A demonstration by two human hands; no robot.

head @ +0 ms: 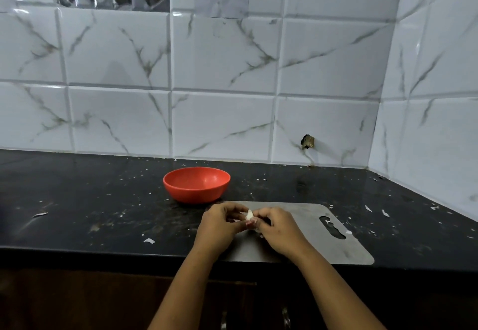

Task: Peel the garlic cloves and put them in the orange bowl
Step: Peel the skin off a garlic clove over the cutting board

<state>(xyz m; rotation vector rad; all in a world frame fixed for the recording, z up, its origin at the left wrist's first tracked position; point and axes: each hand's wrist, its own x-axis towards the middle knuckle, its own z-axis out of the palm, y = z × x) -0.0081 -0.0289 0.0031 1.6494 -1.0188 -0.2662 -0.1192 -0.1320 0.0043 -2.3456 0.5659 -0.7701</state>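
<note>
Bearing an orange bowl [196, 192], the black countertop [77, 192] meets tiled walls [222, 58]

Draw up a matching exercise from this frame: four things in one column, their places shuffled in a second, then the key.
Things
1. orange bowl
2. garlic clove
3. grey cutting board
4. loose peel scrap

Places
A. pinched by the left hand and the right hand
B. on the black counter, behind the board
C. flat at the counter's front edge, beneath the hands
D. lying on the counter, left of the hands

Pairs: 1-B, 2-A, 3-C, 4-D
</note>
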